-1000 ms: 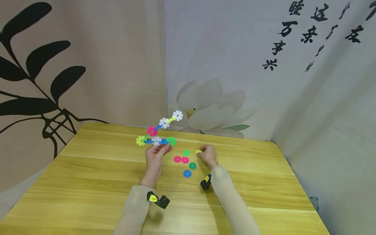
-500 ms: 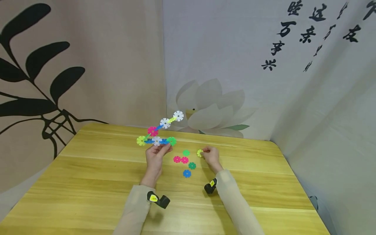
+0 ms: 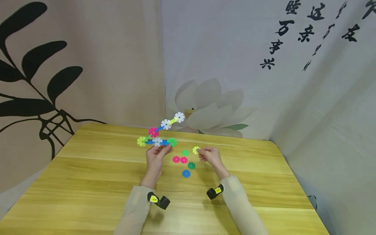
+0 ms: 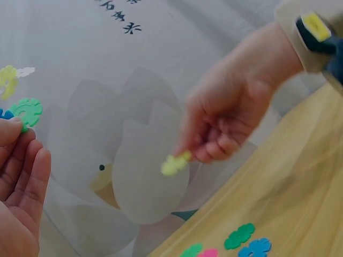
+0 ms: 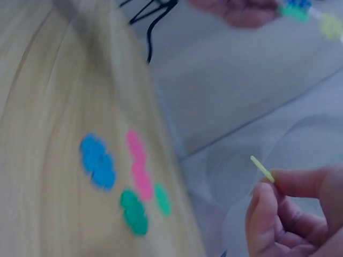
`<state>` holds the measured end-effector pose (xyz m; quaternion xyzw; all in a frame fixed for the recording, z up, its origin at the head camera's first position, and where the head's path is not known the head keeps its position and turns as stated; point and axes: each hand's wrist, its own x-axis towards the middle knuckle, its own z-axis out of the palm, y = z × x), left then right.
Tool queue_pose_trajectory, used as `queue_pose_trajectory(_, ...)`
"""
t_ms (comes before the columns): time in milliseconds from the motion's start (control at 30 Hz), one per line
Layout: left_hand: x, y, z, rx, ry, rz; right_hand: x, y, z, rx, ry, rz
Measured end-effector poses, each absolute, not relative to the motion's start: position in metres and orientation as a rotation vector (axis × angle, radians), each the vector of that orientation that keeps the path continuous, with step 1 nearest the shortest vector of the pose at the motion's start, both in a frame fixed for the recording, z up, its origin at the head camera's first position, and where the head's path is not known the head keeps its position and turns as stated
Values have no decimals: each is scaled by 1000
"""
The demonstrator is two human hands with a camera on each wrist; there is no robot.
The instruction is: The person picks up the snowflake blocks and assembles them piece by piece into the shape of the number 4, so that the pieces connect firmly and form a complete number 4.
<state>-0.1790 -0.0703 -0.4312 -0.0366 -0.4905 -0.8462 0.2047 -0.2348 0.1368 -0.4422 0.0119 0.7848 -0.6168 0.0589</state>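
My left hand (image 3: 154, 160) pinches a chain of joined plastic snowflake discs (image 3: 153, 132), raised over the far half of the table. Its lower row runs from a yellow disc through blue and white ones to a green disc (image 4: 27, 112) at the thumb. From the yellow end a second arm slants up to the right through a pink disc to a white one (image 3: 179, 117). Between thumb and index finger, my right hand (image 3: 211, 155) holds a loose yellow snowflake disc (image 3: 195, 150), seen edge-on in the right wrist view. A gap separates this disc from the chain.
Between the hands, loose snowflake discs lie on the wooden table (image 3: 97, 182): a light green one (image 3: 185, 152), two pink ones (image 3: 183, 160) side by side, a dark green one (image 3: 191, 165) and a blue one (image 3: 186, 173). A printed curtain (image 3: 217, 49) hangs behind the table.
My right hand has lifted the yellow disc from near the tabletop and turned it face-on to the head view. The left hand and the chain have hardly moved.
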Motion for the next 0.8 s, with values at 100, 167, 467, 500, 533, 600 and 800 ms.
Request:
queue_pose_trajectory(100,-179,-70,-431,-108,-1375,-2353,-225,133,-428,-37,2319,-1886)
queue_pose_trajectory(167,-178,-69,-431,-113,-1378,-2348,-220,130,-419,-75,2279,-1898)
queue_pose_trajectory(467,-177,-66,-430,-101,-1414,-2331,-201,113,-385,-190,2171,-1950)
queue_pose_trajectory(500,-178,-66,-430,-100,-1416,-2331,-200,111,-383,-193,2162,-1959)
queue_pose_trajectory(533,-178,-65,-430,-100,-1415,-2332,-198,109,-380,-194,2156,-1967)
queue_pose_trajectory(600,-178,-64,-431,-107,-1410,-2336,-196,106,-376,-197,2138,-1982)
queue_pose_trajectory(800,-177,-63,-431,-137,-1407,-2335,-192,98,-372,-199,2097,-2011)
